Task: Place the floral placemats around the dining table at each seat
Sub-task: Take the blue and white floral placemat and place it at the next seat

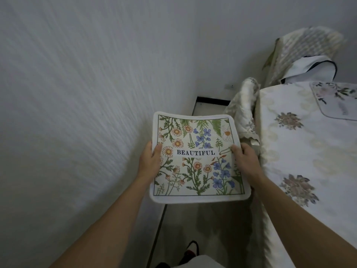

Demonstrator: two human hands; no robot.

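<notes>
- Holding a floral placemat (199,157) level at frame centre, the left hand (149,161) and right hand (244,159) each pinch a side edge, thumb on top and fingers hidden beneath; each grip closes on the mat alone.
- Flat and face-up, it seems ready to go straight down at a seat.
- It is soft, squarish, round-cornered cloth, white-bordered, printed BEAUTIFUL.
- At right, the table (309,151) wears a glossy floral tablecloth; another placemat (336,101) lies at upper right.

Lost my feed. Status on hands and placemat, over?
Left hand and right hand grip floral placemat by its sides. Mat in air, beside table. Covered chair at table edge ahead.
</notes>
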